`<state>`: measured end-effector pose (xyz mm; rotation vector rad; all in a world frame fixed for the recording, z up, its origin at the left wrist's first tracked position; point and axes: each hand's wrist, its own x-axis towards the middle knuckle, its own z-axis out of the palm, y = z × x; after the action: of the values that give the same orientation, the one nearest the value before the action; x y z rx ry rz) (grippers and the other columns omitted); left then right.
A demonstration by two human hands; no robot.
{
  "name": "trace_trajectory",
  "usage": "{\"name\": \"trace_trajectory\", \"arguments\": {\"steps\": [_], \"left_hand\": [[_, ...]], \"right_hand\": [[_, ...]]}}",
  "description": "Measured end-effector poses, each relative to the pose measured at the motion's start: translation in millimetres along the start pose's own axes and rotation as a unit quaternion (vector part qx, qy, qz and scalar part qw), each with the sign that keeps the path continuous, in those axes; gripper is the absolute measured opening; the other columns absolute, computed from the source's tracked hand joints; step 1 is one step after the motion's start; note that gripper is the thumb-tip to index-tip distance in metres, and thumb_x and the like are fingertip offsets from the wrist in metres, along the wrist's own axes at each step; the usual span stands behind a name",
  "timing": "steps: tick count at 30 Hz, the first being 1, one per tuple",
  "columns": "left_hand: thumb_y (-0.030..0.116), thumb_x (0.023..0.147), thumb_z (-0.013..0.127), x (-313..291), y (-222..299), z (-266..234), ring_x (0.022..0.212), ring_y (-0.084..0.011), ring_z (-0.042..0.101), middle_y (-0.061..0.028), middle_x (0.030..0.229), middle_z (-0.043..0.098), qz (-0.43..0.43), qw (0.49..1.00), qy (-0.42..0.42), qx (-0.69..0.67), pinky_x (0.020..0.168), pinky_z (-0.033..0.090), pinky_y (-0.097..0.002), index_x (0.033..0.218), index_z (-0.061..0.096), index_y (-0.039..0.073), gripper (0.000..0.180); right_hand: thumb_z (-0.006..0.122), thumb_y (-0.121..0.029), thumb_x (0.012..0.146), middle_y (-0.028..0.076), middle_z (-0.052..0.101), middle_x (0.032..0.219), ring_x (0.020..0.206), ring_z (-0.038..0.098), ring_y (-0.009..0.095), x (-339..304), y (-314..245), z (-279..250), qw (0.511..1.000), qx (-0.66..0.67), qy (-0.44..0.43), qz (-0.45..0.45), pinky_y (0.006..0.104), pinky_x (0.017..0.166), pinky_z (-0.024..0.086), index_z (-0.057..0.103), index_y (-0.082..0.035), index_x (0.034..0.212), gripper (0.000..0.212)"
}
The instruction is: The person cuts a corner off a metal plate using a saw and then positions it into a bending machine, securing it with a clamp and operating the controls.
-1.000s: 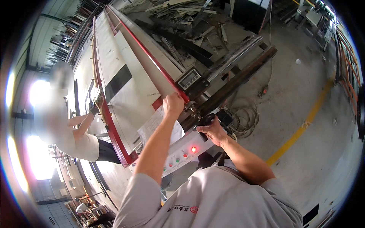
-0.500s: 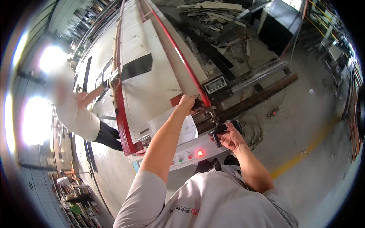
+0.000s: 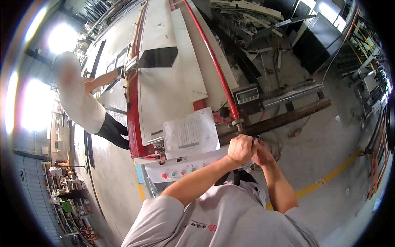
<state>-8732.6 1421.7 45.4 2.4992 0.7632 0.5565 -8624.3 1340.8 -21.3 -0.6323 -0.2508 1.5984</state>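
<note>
Both my hands are together at the near end of a long red shaft, just below its metal collar. My left hand is closed, its knuckles upward, on the black handwheel there. Right beside it, my right hand is also closed on the handwheel, touching or nearly touching the left. Most of the wheel is hidden behind my fingers. A printed paper sheet lies on the machine's near end, left of my hands. Close to the shaft sits a black knob.
A control panel with coloured buttons fronts the machine. A digital readout stands right of the shaft. White panels cover the bed. Another person reaches to the red side rail. Scrap strips pile up beyond.
My left hand has left the spot by the black knob and come down to the handwheel beside my right hand. The paper sheet is now uncovered. My view has shifted somewhat.
</note>
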Motion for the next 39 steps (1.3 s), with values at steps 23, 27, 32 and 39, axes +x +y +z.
{"name": "trace_trajectory", "arguments": {"steps": [23,27,32,39], "left_hand": [[0.015,0.094,0.052,-8.6,-15.0,-5.8,0.062,-0.0366,0.053,-0.0133,0.065,0.052,0.083,0.988,0.084,-0.101,0.057,0.043,-0.0451,0.069,0.051,0.003,0.028],[0.014,0.092,0.052,-8.3,-10.6,-6.7,0.062,-0.0371,0.053,-0.0142,0.066,0.053,0.048,0.990,0.079,-0.108,0.058,0.044,-0.0453,0.069,0.053,0.002,0.026],[0.019,0.092,0.051,-3.2,-2.1,-11.4,0.066,-0.0401,0.057,-0.0178,0.067,0.058,-0.022,0.997,0.015,-0.074,0.060,0.045,-0.0474,0.067,0.056,0.000,0.032],[0.027,0.095,0.048,4.1,5.6,-3.6,0.064,-0.0417,0.062,-0.0209,0.066,0.063,-0.112,0.994,-0.008,0.013,0.063,0.050,-0.0505,0.061,0.060,0.001,0.045]], "right_hand": [[0.070,-0.020,0.084,-0.004,0.054,0.067,0.059,0.047,0.006,-3.7,-10.8,32.7,0.972,-0.186,0.138,-0.045,0.0241,0.052,0.037,0.060,-0.007,0.078,0.017],[0.070,-0.021,0.084,-0.003,0.055,0.067,0.058,0.047,0.006,-0.5,-7.4,21.4,0.970,-0.204,0.118,-0.063,0.0247,0.050,0.037,0.061,-0.007,0.081,0.017],[0.070,-0.023,0.085,-0.003,0.053,0.066,0.055,0.046,0.007,-0.1,-2.5,27.2,0.973,-0.170,0.139,-0.072,0.0250,0.046,0.035,0.062,-0.006,0.084,0.018],[0.068,-0.024,0.087,-0.002,0.054,0.068,0.054,0.043,0.006,13.5,20.0,-20.6,0.972,-0.200,0.086,-0.084,0.0238,0.045,0.033,0.061,-0.007,0.084,0.019]]}}
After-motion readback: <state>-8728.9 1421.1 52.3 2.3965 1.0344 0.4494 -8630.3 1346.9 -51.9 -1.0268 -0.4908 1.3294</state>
